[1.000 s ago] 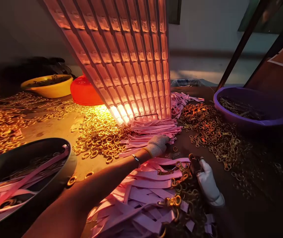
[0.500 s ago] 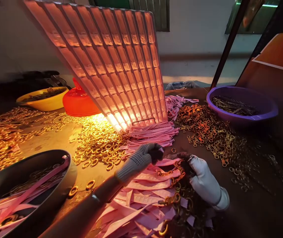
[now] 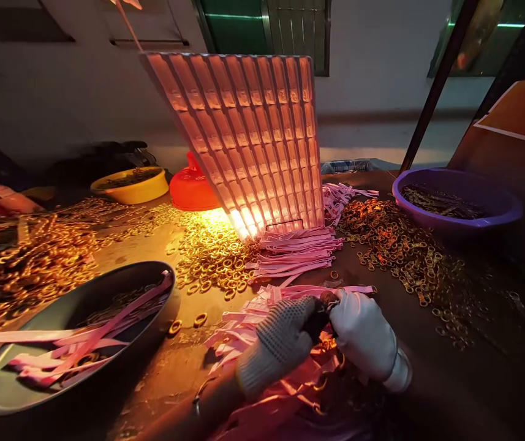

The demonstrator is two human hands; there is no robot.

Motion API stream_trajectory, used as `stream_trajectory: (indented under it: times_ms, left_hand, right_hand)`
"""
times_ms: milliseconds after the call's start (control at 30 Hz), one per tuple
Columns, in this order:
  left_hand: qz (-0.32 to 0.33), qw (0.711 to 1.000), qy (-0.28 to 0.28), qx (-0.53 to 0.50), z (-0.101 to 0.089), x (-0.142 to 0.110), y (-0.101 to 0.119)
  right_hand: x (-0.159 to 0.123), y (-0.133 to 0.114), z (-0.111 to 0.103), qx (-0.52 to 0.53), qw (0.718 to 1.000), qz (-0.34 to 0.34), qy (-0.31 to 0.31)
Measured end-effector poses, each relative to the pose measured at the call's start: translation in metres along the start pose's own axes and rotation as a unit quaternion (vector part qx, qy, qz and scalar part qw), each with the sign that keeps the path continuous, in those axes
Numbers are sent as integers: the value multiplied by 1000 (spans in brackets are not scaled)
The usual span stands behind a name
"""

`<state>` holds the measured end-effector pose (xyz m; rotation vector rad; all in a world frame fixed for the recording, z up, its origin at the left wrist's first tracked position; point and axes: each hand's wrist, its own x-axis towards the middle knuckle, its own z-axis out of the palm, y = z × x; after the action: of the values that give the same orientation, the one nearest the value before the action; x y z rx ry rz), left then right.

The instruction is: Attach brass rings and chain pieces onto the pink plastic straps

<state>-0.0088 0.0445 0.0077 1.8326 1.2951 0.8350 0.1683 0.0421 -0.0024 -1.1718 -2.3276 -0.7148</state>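
Note:
My left hand [image 3: 285, 331], in a grey dotted glove with dark fingertips, meets my right hand [image 3: 363, 327] in a white glove. Both have their fingers pinched together above a pile of pink straps [image 3: 239, 343]. What sits between the fingertips is hidden by the gloves and too dark to name. Just behind the right hand, a pink strap end [image 3: 358, 289] with a small ring sticks out. Brass-coloured rings [image 3: 321, 384] and clasps lie among the straps under my hands.
A clear compartment tray [image 3: 262, 135] stands tilted beside a red lamp [image 3: 193, 188]. Gold rings [image 3: 211, 245] and chain clasps [image 3: 395, 251] lie in heaps. A dark oval basin [image 3: 106, 361] holds straps. Yellow [image 3: 140, 191] and purple basins [image 3: 455, 217] stand farther back, near bundled pink straps [image 3: 296, 251].
My hands, apart before, have come together over the strap pile. The left moved right and down, closer to the right hand. The view has shifted, showing more wall above the tray.

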Motion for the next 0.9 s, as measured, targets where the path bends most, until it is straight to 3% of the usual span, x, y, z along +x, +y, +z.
stream_trajectory:
  times_ms: [67, 167, 267, 367, 467, 767, 900]
  left_hand:
    - [1, 999, -32, -23, 4, -3, -4]
    - [-45, 992, -84, -85, 2, -2, -11]
    - [-63, 990, -52, -116, -1, -5, -16]
    - [-26, 998, 0, -56, 3, -14, -17]
    - [-10, 1000, 21, 18, 9, -24, -17]
    - [13, 993, 2, 117, 16, -28, -19]
    - [24, 986, -50, 160, -1, -28, -10]
  right_hand:
    - [-4, 2, 1, 34, 999, 2, -37]
    - [-4, 5, -6, 93, 984, 34, -151]
    - [3, 7, -19, 145, 953, 51, -261]
    - [13, 7, -24, 177, 923, 81, -332]
    - [15, 3, -20, 176, 915, 89, -352]
    - [-5, -1, -10, 166, 923, -18, -346]
    - [-12, 1, -14, 173, 924, -25, -341]
